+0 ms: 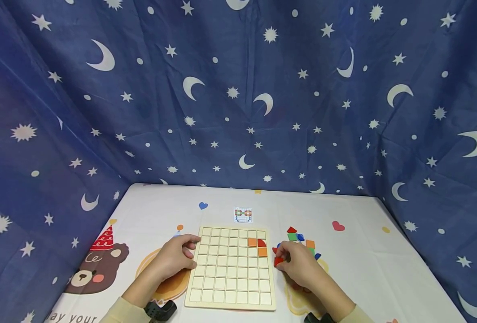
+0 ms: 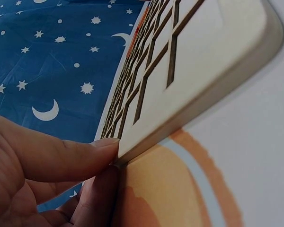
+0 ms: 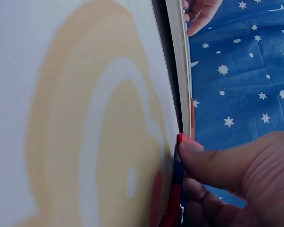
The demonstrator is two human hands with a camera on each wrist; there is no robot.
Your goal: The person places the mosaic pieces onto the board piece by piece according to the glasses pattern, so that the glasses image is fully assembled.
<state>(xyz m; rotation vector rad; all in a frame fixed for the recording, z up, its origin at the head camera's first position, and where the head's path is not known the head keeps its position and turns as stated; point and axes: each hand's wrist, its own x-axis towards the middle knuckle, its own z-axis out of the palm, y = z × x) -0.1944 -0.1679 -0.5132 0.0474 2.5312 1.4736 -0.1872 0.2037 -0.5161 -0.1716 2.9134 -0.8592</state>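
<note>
Bare hands at a gridded board, head view. The board [image 1: 231, 307], pale and apparently wooden, lies flat on the white tablecloth [image 1: 367, 273] at the lower centre of the frame. The left hand [image 1: 174, 256], left of centre, grips the board's left edge, thumb against the rim. The right hand [image 1: 301, 264], right of centre, has its fingers curled, pinching a red piece [image 1: 278, 261] just beside the board's right edge.

Handling, as judged by eye: the board seems stiff and fairly light, best held by its raised rim. The pieces look thin, rigid and light, with smooth faces that could slip; opposite edges offer the surest hold.

Counts: one board, with seven columns and seven rows of cells. Three pieces occupy its upper right: two orange squares [image 1: 262, 252] and one red rounded piece [image 1: 261, 243]. Beyond the board's far edge lies one small printed card [image 1: 243, 215]. Around the right hand, the loose pieces [image 1: 292, 236] include at least two blue, one green and one orange; the hand covers some, so their total cannot be told. One blue curtain [image 1: 230, 80] fills the upper frame.
</note>
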